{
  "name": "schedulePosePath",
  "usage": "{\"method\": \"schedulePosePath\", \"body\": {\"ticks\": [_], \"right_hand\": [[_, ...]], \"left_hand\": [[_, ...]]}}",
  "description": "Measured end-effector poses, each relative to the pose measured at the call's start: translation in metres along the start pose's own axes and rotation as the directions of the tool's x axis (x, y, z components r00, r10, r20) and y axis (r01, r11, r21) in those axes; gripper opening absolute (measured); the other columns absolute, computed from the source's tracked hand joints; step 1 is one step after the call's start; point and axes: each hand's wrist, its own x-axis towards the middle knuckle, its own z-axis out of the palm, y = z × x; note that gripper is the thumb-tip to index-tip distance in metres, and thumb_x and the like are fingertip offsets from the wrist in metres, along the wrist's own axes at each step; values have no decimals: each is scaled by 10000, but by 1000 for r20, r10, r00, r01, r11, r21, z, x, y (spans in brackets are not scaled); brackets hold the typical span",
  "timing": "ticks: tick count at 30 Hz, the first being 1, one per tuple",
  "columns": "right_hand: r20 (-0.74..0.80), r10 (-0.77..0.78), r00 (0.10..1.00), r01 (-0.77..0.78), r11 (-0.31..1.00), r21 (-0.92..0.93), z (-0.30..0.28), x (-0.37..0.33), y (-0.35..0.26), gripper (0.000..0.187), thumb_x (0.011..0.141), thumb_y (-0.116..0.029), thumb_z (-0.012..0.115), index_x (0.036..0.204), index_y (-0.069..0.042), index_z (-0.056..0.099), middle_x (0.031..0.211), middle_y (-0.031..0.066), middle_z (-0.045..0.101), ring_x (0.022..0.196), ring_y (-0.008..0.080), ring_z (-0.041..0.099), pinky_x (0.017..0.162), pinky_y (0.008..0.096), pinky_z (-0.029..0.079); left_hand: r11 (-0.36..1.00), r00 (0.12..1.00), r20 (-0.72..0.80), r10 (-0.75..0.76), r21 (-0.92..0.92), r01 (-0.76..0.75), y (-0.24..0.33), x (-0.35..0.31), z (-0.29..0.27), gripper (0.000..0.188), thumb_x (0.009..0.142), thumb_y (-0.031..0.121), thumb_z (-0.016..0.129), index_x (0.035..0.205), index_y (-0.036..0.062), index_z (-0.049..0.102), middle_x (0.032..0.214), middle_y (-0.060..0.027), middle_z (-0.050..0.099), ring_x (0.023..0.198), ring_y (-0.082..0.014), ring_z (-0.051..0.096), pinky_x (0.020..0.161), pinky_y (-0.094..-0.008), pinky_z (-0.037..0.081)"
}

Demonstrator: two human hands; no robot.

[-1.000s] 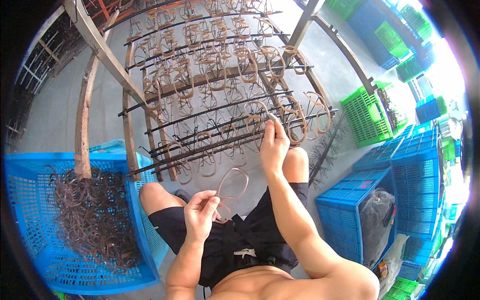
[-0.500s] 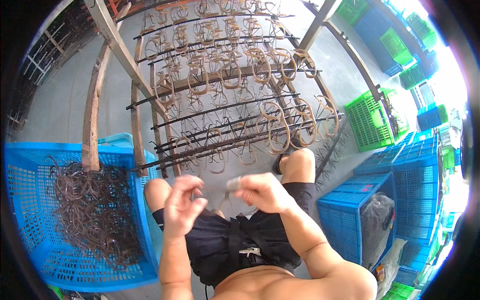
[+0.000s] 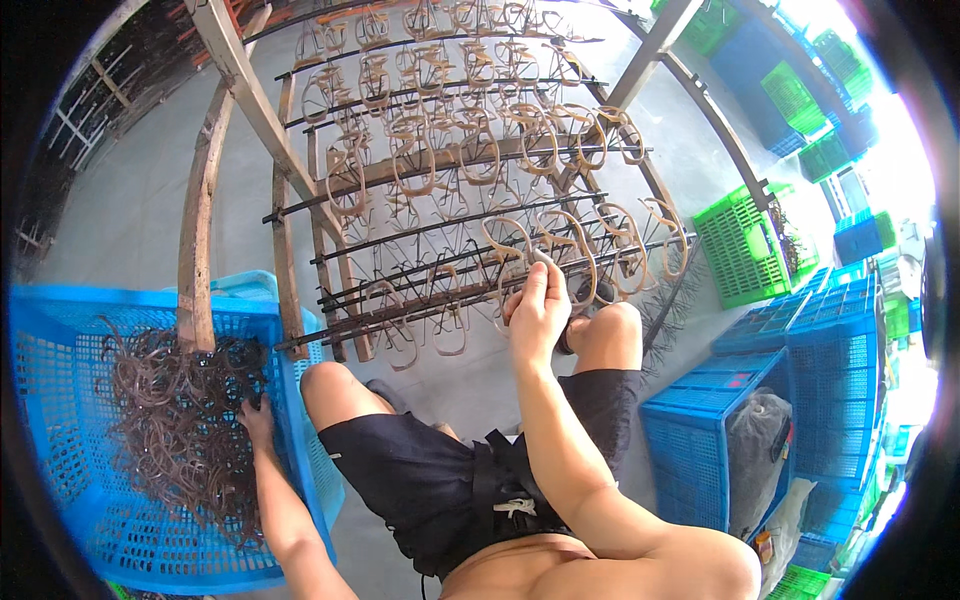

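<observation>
The right hand [image 3: 540, 310] is at the near side of the rack [image 3: 378, 172], thumb and fingers drawn together in a pinch on a tan eyeglass frame [image 3: 527, 240], which hovers over the rack's near bars, toward their right end. The left hand [image 3: 257, 418], left of the rack and nearer the wearer, rests with bent fingers on a heap of brown pieces [image 3: 190, 430]; whether it has hold of one, I cannot tell.

A light pinch should suit such a thin rim. Keeping the frame square to the bar and clear of its neighbours would likely avoid snags. In the heap, teasing one piece loose looks wiser than tugging, since the glossy, curled strands tangle.

The blue basket [image 3: 60, 390] around the heap is latticed plastic. The rack pairs rough timber rails with slim black bars, bristling with thin wires and carrying rounded, smooth-rimmed frames. Right of the rack stand a slotted green crate [image 3: 735, 245] and, nearer the wearer, blue crates [image 3: 690, 440].
</observation>
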Motion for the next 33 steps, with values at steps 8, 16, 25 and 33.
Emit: {"method": "schedulePosePath", "body": {"ticks": [8, 16, 25, 33], "right_hand": [[-13, 2, 1000, -1, 999, 43, -10, 2, 1, 184, 952, -185, 459, 989, -35, 560, 522, -52, 334, 391, 45, 340, 350, 199, 283], [40, 47, 998, -44, 997, -65, -5, -3, 2, 229, 947, -169, 470, 1109, -40, 569, 545, -56, 404, 409, 19, 360, 352, 189, 288], [111, -171, 979, 201, 891, -406, -3, -6, 13, 271, 931, -145, 498, 1166, -23, 557, 693, -30, 518, 602, 41, 419, 543, 200, 379], [161, -126, 979, 176, 921, -348, -5, -5, 8, 265, 935, -151, 491, 1152, -17, 565, 653, -46, 471, 567, 32, 359, 492, 196, 312]], "left_hand": [[981, 991, -49, 125, 156, -116, 25, -13, 5, 464, 791, 345, 630, 1108, 19, 538, 1147, -265, 406, 985, -436, 496, 865, -454, 426], [945, 935, -146, 325, 102, -312, 26, -10, -8, 303, 819, 224, 528, 944, -51, 554, 1018, -307, 561, 946, -437, 538, 812, -470, 417], [800, 1000, -5, -25, -600, 17, 69, -70, -75, 204, 862, 229, 554, 948, 43, 553, 843, -31, 506, 718, -128, 492, 556, -271, 423], [797, 996, 7, 93, -600, -70, 88, -121, -98, 226, 896, 167, 546, 1082, 42, 579, 805, 10, 529, 636, -62, 469, 449, -203, 385]]}}
